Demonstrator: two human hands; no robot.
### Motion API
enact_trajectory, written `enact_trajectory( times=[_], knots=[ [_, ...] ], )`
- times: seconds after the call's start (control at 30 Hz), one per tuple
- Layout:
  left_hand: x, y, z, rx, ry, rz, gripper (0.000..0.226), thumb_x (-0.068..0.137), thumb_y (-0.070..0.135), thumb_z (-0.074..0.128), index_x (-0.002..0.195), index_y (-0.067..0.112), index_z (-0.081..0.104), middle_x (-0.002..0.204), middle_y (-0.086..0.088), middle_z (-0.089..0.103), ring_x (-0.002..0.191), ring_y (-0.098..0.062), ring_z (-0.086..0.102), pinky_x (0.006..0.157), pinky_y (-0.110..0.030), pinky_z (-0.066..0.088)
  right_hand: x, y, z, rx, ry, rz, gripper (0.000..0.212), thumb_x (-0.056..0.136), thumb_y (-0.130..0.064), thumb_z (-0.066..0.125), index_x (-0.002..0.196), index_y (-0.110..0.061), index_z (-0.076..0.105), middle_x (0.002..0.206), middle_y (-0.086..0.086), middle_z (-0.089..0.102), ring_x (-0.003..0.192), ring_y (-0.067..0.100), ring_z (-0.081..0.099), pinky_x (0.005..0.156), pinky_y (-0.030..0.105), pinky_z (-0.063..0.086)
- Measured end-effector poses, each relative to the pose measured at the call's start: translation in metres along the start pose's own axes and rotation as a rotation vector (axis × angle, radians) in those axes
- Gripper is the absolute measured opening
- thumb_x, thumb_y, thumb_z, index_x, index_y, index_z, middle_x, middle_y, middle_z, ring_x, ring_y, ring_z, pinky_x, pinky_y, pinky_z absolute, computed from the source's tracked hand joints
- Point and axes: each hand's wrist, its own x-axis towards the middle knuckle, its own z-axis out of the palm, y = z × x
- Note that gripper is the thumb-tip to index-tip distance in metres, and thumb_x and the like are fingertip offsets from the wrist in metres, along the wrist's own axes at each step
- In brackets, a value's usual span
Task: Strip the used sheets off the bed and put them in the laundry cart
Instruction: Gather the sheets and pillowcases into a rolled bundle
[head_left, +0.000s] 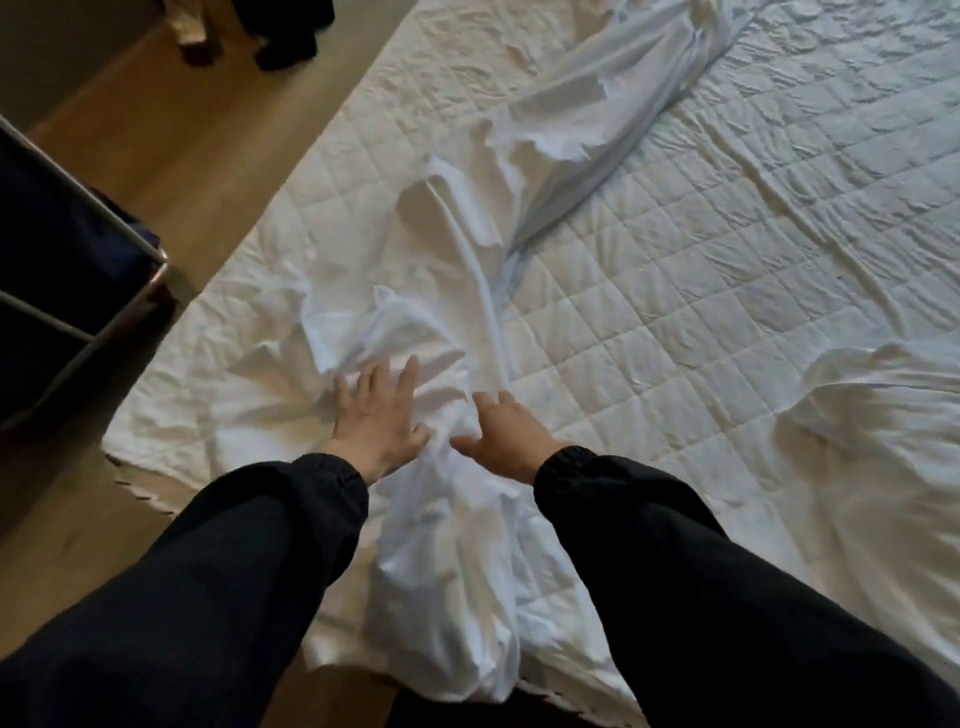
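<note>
A crumpled white sheet (467, 270) lies in a long twisted band across the bed, from the far top down to the near edge between my arms. Under it the quilted white mattress cover (675, 249) shows. My left hand (376, 418) lies on the bunched sheet with fingers spread and straight. My right hand (506, 434) reaches onto the same bunch just to the right, fingers extended, thumb toward the left hand. The laundry cart (78, 291), dark fabric on a metal frame, stands at the left edge beside the bed corner.
A second heap of white linen (883, 415) sits on the bed at the right. Wooden floor (171, 145) runs along the left side. Another person's feet (244, 47) stand at the top left, beyond the bed.
</note>
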Motion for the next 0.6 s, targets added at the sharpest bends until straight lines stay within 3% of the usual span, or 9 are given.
enact_trajectory(
  times=[0.1, 0.2, 0.27, 0.4, 0.47, 0.53, 0.6],
  knots=[
    [-0.003, -0.039, 0.007, 0.027, -0.061, 0.022, 0.086, 0.087, 0.051, 0.049, 0.150, 0.029, -0.004, 0.157, -0.013, -0.006, 0.146, -0.026, -0.005, 0.109, -0.065, 0.003, 0.014, -0.022, 0.026, 0.147, -0.006, 0.144, 0.083, 0.088, -0.050, 0.060, 0.145, -0.009, 0.016, 0.138, 0.028, 0.031, 0.126, 0.045, 0.038, 0.103, 0.050, 0.037],
    [-0.005, -0.063, 0.016, -0.055, -0.102, 0.013, 0.090, 0.087, 0.042, 0.056, 0.150, 0.033, -0.008, 0.156, -0.009, -0.023, 0.144, -0.024, -0.019, 0.108, -0.068, 0.009, 0.020, -0.027, 0.048, 0.246, -0.036, 0.292, 0.101, 0.088, -0.052, 0.058, 0.150, -0.007, -0.009, 0.147, 0.035, 0.019, 0.137, 0.046, 0.021, 0.110, 0.050, 0.029],
    [-0.006, -0.071, 0.023, -0.175, -0.135, 0.002, 0.090, 0.087, 0.040, 0.058, 0.150, 0.035, -0.005, 0.157, -0.008, -0.014, 0.146, -0.025, -0.009, 0.110, -0.062, 0.019, 0.022, -0.025, 0.058, 0.291, -0.023, 0.376, 0.099, 0.088, -0.047, 0.060, 0.148, -0.001, -0.003, 0.143, 0.032, 0.031, 0.133, 0.042, 0.034, 0.106, 0.044, 0.035],
    [-0.009, -0.065, 0.034, -0.298, -0.156, 0.021, 0.085, 0.085, 0.045, 0.059, 0.150, 0.026, 0.007, 0.147, -0.009, 0.027, 0.135, -0.030, 0.028, 0.104, -0.049, 0.035, 0.019, -0.022, 0.061, 0.303, 0.053, 0.412, 0.036, 0.091, -0.018, 0.051, 0.121, 0.000, 0.047, 0.120, 0.017, 0.058, 0.112, 0.036, 0.055, 0.082, 0.032, 0.040],
    [-0.008, -0.059, 0.034, -0.295, -0.105, -0.003, 0.077, 0.085, 0.044, 0.059, 0.145, 0.018, 0.018, 0.138, -0.008, 0.038, 0.125, -0.029, 0.038, 0.098, -0.049, 0.038, 0.015, -0.018, 0.061, 0.354, 0.109, 0.411, 0.026, 0.086, -0.009, 0.048, 0.107, -0.001, 0.060, 0.107, 0.017, 0.064, 0.105, 0.035, 0.059, 0.081, 0.032, 0.044],
    [-0.004, -0.056, 0.033, -0.348, -0.048, -0.036, 0.068, 0.086, 0.041, 0.061, 0.138, 0.013, 0.027, 0.133, -0.009, 0.045, 0.118, -0.030, 0.045, 0.094, -0.049, 0.042, 0.012, -0.013, 0.063, 0.359, 0.184, 0.435, 0.030, 0.088, -0.012, 0.047, 0.115, -0.001, 0.055, 0.113, 0.019, 0.059, 0.108, 0.036, 0.056, 0.085, 0.034, 0.044],
    [-0.001, -0.056, 0.031, -0.509, -0.008, -0.085, 0.058, 0.088, 0.031, 0.062, 0.133, 0.011, 0.031, 0.125, -0.009, 0.052, 0.112, -0.031, 0.051, 0.090, -0.043, 0.044, 0.009, -0.006, 0.064, 0.358, 0.183, 0.467, 0.053, 0.092, -0.028, 0.054, 0.134, -0.003, 0.034, 0.130, 0.022, 0.046, 0.119, 0.039, 0.047, 0.097, 0.039, 0.041]
  ],
)
